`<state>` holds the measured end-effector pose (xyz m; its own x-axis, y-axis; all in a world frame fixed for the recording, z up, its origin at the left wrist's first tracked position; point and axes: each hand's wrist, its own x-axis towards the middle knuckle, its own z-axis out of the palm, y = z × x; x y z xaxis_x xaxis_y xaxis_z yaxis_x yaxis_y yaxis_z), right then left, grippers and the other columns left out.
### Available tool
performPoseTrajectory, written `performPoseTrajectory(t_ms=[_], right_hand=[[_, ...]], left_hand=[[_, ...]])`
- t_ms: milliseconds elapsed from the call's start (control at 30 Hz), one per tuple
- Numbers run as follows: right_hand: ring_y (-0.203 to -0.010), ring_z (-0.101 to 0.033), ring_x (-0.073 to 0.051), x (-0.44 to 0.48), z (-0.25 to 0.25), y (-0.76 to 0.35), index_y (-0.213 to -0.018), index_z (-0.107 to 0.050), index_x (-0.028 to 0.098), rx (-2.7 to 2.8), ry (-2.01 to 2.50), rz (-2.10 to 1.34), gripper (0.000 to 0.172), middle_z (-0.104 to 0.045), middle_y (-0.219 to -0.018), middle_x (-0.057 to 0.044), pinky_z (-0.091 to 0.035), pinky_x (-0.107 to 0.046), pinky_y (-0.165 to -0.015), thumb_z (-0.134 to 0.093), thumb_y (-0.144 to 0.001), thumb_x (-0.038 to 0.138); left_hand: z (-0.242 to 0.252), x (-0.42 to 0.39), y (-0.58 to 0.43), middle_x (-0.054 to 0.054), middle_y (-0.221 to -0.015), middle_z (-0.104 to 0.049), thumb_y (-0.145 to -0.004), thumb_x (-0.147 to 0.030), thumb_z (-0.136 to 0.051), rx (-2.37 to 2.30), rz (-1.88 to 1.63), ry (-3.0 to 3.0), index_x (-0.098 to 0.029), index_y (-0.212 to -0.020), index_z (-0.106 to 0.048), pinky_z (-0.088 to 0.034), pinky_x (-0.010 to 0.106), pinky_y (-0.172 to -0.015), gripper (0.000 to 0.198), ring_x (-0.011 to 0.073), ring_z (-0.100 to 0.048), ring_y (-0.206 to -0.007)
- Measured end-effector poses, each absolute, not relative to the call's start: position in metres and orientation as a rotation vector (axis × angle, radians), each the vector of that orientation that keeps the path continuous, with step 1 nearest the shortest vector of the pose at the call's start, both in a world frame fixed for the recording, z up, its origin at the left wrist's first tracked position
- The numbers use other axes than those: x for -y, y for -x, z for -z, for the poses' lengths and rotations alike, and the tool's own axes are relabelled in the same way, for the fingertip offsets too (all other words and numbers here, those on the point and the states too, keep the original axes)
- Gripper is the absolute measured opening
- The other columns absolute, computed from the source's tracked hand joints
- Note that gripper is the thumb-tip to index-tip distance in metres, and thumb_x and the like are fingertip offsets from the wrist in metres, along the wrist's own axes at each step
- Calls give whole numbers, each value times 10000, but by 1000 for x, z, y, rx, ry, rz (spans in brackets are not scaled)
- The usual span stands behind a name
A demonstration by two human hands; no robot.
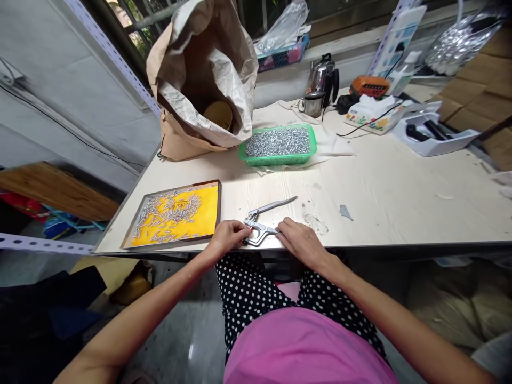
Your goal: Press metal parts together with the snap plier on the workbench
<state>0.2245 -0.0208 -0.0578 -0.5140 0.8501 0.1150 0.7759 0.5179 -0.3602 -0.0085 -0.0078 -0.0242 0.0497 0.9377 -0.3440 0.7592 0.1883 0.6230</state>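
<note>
A pair of grey metal pliers lies at the table's front edge, its handles spread apart, with a dark spring near the pivot and a ring-shaped opening in its frame. My right hand is closed around the end of the nearer handle. The farther handle points away to the right, untouched. At the pliers' left end, my left hand is pinched closed against the head. A small red spot shows by its fingertips, but what they hold is hidden. Left of that hand, many small metal pins are scattered in a shallow yellow-bottomed tray.
Behind the pliers stands a green basket full of similar metal pins. A large open paper sack rises at the back left. Farther right are a steel kettle, a metal cup, a tissue box and a white tray.
</note>
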Motion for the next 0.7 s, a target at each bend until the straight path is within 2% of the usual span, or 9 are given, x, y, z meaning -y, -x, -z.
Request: performPoseTrajectory(t_ms=[367, 700], right_hand=[[-799, -582, -174, 20, 61, -225, -951, -588, 174, 2472, 1373, -368, 136, -607, -956, -59, -397, -284, -665, -483, -982, 255], [-859, -601, -187, 20, 55, -230, -1032, -598, 175, 2484, 1344, -469, 137, -608, -1039, -76, -459, -294, -734, -521, -959, 262]], left_hand=[[23, -1, 13, -24, -467, -559, -741, -443, -661, -1705, -155, -1489, -123, -706, -700, -332, 200, -481, 324, 91, -471, -443], [9, -9, 7, -24, -498, -594, -739, -270, -712, -1621, -21, -1222, -124, -689, -664, -494, 217, -539, 162, 93, -561, -470]])
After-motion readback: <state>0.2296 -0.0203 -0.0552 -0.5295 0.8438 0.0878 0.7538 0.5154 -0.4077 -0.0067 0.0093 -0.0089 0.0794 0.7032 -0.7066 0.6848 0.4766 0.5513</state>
